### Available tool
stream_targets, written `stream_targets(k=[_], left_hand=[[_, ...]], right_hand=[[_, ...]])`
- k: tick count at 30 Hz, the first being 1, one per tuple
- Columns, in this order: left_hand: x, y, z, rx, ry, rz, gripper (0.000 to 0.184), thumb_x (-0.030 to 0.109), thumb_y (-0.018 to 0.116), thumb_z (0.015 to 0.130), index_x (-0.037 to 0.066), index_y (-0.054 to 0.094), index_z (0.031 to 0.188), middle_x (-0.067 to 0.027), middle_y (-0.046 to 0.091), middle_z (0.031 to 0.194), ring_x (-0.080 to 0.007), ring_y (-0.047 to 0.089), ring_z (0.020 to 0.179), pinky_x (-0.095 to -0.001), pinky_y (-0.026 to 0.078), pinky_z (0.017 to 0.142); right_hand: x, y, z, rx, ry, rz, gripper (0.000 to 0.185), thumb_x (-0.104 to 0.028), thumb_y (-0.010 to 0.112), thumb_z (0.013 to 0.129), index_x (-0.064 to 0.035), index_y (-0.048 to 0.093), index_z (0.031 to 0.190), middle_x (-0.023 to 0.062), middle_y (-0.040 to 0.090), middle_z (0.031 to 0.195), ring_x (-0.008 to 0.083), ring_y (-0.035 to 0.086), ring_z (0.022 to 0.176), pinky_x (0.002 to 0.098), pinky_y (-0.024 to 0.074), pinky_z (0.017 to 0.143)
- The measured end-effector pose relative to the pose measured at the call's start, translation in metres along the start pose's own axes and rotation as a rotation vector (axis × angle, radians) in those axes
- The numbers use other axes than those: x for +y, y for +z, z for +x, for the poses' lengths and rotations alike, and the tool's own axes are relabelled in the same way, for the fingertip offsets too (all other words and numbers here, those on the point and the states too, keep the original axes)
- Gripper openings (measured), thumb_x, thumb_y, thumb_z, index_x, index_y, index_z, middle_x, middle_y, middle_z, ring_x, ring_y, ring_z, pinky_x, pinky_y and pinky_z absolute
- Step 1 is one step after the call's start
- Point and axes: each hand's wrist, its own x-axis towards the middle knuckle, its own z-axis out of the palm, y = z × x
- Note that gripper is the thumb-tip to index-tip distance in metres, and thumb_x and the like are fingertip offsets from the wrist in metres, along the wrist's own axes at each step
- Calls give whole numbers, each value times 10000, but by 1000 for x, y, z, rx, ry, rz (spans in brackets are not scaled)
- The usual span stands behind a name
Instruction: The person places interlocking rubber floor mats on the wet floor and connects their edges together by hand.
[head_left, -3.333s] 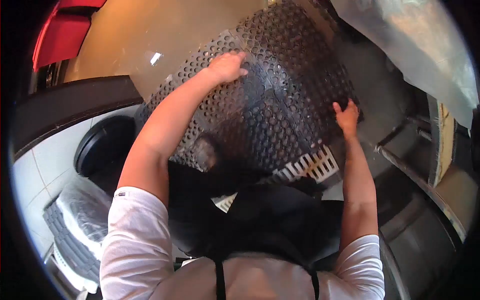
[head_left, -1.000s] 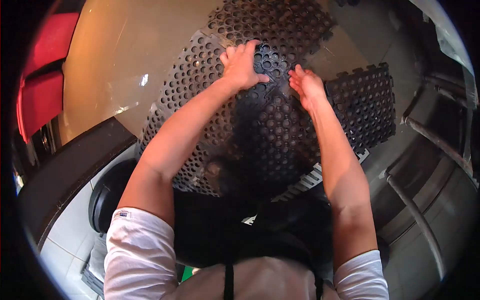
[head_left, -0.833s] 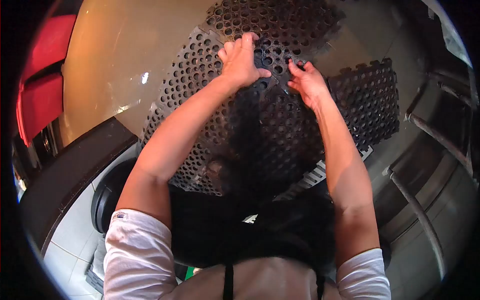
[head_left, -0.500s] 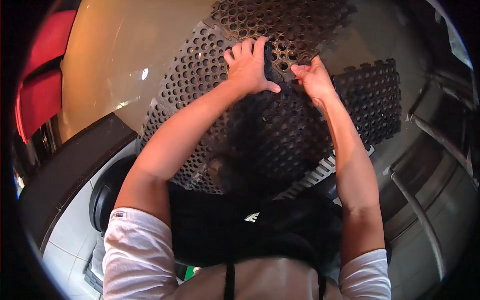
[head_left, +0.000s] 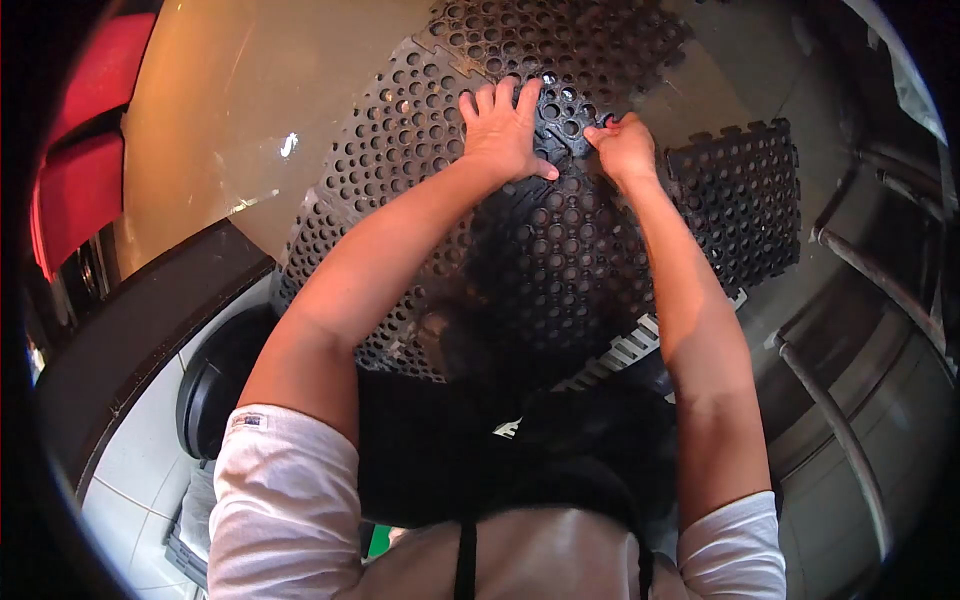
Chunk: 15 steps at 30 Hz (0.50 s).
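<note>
Matting (head_left: 390,150) of perforated dark rubber, in joined tiles over the middle of the floor (head_left: 250,100), directly beneath both hands. Left hand (head_left: 505,135) flat on top, just beside the seam with the far tile (head_left: 560,35): grip wide open, fingers fanned, thumb apart towards the right, nothing grasped; apparently pressed down as a brace against slipping. Right hand (head_left: 626,148) at the far tile's right edge, thumb towards the left, fingers curled and partly hidden: grip nearly closed, perhaps around the rim for control of the edge, but cannot tell for certain. Both hands near each other yet apart, presumably for purchase on either side of one short stretch. Farther right, another tile (head_left: 735,200), toothed along the far edge, probably for interlocking. On the near side, a white slatted grate (head_left: 628,350); far left, red panels (head_left: 95,85).
</note>
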Motion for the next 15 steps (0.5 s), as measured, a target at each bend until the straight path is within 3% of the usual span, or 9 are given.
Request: stream_targets(k=[1,4,8,15], left_hand=[[-1,3,-1,19,5,1,1292,521,949,448,181,290,1505,-149,372,1456,-397,307,1362,-599,178,1128],[-3,9,-2,71,37,-1,1260,533,939,463,180,313,1497,-139,393,1442,-386,320,1347,-569,205,1109],[-14,16,9,161,40,-78,1189,574,914,488,185,371,1471,-125,423,1418,-371,355,1302,-531,254,1057],[-8,21,2,241,104,-24,1219,635,889,453,139,397,1452,-138,438,1373,-381,363,1266,-562,247,1045]], right_hand=[[-6,-1,-4,47,-15,-154,601,-184,826,787,64,494,1222,253,658,1126,372,651,1064,403,518,894],[-2,9,-16,215,-34,-130,740,-272,867,735,61,461,1257,291,638,1171,434,607,1132,447,498,936],[2,6,-27,158,-71,-106,785,-313,875,742,3,438,1313,155,669,956,346,660,954,434,513,868],[4,9,-17,150,-40,-100,817,-282,885,726,9,380,1299,187,678,979,387,662,977,462,507,877]])
